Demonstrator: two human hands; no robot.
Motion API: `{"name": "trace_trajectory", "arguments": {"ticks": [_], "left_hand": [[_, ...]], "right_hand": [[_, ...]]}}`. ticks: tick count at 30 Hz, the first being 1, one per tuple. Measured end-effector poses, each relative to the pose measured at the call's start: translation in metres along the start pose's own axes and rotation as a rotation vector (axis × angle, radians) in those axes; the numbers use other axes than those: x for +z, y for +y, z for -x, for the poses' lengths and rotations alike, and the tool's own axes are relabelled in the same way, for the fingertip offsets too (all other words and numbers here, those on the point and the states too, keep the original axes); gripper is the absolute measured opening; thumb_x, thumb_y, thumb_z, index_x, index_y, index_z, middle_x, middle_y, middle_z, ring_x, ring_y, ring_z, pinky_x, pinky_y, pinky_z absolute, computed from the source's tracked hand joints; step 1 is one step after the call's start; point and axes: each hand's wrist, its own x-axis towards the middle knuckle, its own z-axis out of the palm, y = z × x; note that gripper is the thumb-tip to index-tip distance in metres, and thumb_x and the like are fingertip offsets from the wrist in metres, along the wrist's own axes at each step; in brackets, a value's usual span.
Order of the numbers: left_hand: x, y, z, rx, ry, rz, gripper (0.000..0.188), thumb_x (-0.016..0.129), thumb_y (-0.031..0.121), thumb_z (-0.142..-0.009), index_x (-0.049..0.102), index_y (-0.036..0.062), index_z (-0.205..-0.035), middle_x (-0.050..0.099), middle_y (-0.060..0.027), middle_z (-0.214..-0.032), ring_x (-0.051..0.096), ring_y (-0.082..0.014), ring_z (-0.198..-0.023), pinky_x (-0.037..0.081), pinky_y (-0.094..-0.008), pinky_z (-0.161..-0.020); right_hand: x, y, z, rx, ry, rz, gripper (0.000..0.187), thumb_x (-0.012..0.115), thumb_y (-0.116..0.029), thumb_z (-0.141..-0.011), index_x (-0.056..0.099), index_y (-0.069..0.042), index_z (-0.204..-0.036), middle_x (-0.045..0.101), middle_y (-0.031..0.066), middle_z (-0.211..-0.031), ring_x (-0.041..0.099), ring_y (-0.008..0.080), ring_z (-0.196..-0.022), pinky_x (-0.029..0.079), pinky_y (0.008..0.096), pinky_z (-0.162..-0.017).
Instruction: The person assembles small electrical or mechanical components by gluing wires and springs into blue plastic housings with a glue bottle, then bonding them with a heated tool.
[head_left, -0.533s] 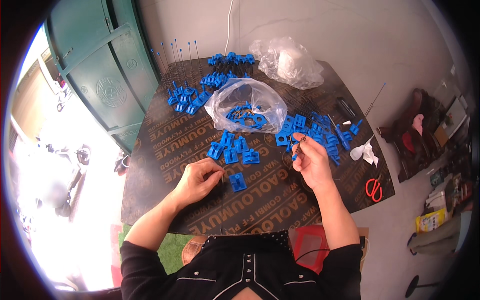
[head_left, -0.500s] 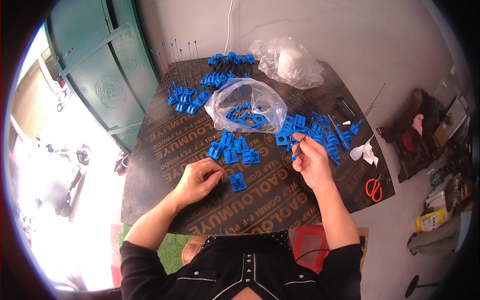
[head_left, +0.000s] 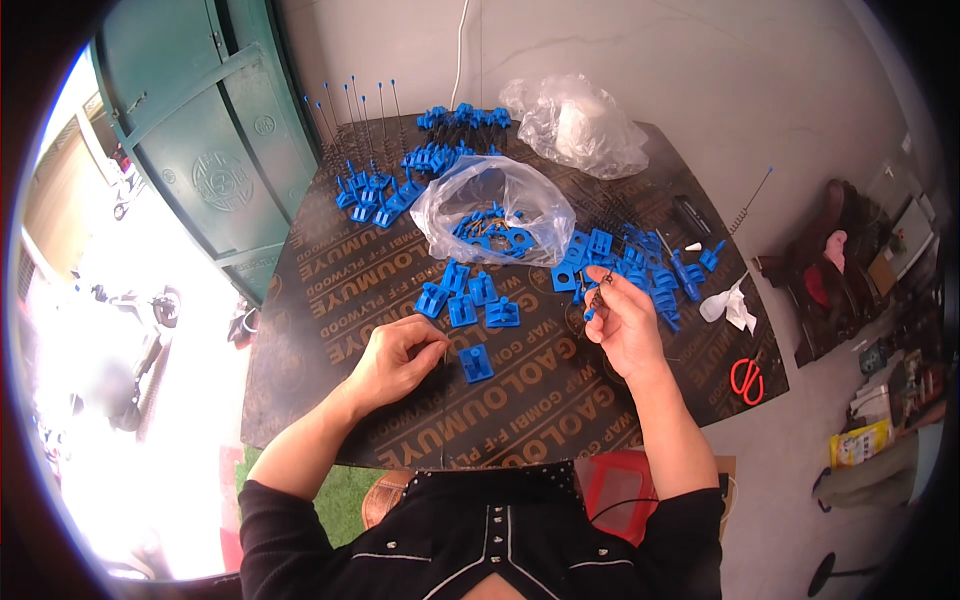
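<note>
Between the fingers of my right hand (head_left: 628, 325) is a dark coil spring (head_left: 602, 296) with a blue tip at its lower end. My left hand (head_left: 402, 358) rests closed at the near left of the table, thumb and forefinger pinched. A thin sliver shows at those fingertips, too small to name. Just right of them a single blue plastic bracket (head_left: 477, 364) lies flat. Behind it sits a loose group of several similar blue brackets (head_left: 461, 311). An open clear plastic bag (head_left: 440, 235) holds blue parts and brass-coloured screws.
Springs with blue-tipped wires (head_left: 370, 130) stand at the back left beside blue assemblies (head_left: 465, 118). A blue-handled screwdriver (head_left: 686, 275) lies among blue parts at right. Red-handled scissors (head_left: 747, 381) lie near the right edge. A white bundle in plastic (head_left: 580, 125) sits at the back.
</note>
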Motion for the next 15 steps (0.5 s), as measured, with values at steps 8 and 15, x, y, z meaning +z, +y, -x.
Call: {"name": "trace_trajectory", "arguments": {"ticks": [8, 15], "left_hand": [[-0.0007, 0.0032, 0.0007, 0.019, 0.012, 0.003, 0.008, 0.060, 0.004, -0.088, 0.065, -0.0032, -0.088, 0.060, -0.0069, -0.080, 0.055, -0.0113, -0.069, 0.044, -0.0249, -0.061], [-0.0019, 0.0030, 0.0012, 0.072, 0.026, -0.022, 0.008, 0.061, 0.004, -0.087, 0.064, -0.0033, -0.088, 0.060, -0.0081, -0.079, 0.055, -0.0123, -0.066, 0.044, -0.0257, -0.059]], "right_hand": [[-0.0035, 0.0009, -0.0009, -0.003, 0.011, 0.010, 0.029, 0.055, -0.014, -0.094, 0.053, 0.001, -0.118, 0.060, 0.0046, -0.080, 0.053, 0.0098, -0.057, 0.040, 0.0251, -0.048], [-0.0080, 0.0036, -0.0062, -0.006, 0.030, 0.012, 0.030, 0.055, -0.015, -0.094, 0.051, 0.001, -0.119, 0.061, 0.0039, -0.081, 0.054, 0.0096, -0.057, 0.039, 0.0251, -0.048]]}}
